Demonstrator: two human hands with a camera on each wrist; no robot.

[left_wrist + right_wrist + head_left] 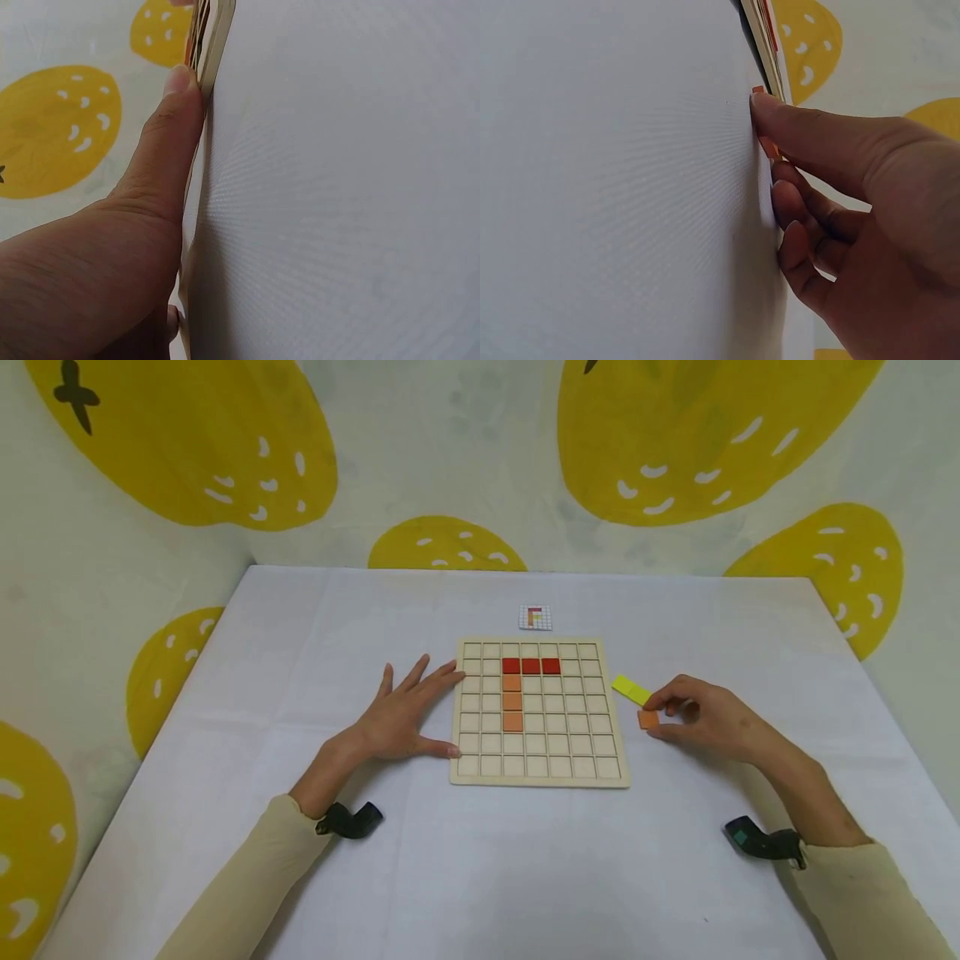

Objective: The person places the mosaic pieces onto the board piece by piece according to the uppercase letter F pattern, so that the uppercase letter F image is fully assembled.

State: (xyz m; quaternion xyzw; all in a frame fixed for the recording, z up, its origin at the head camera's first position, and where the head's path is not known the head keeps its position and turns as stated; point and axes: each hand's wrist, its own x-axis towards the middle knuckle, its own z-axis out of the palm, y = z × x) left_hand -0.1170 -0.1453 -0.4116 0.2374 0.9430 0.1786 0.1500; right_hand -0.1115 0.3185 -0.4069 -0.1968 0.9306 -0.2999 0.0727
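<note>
A pale wooden grid board (540, 783) lies flat on the table. Three red tiles (531, 666) form a row in its second row of cells, and three orange tiles (512, 702) run down below the leftmost red one. My left hand (393, 718) has its fingers spread, with fingertips and thumb resting on the board's left edge. To the right of the board, my right hand (708, 718) pinches a loose orange tile (648, 720) low at the table; its thumb (810, 131) partly hides the tile. Yellow tiles (630, 688) lie in a strip beside that hand's fingertips.
Beyond the board's far edge lies a small card (535, 617) printed with a coloured grid pattern. A white cloth (525, 868) covers the table, whose far edge meets a painted wall (450, 460). Dark wrist cameras (352, 820) hang by both sleeves.
</note>
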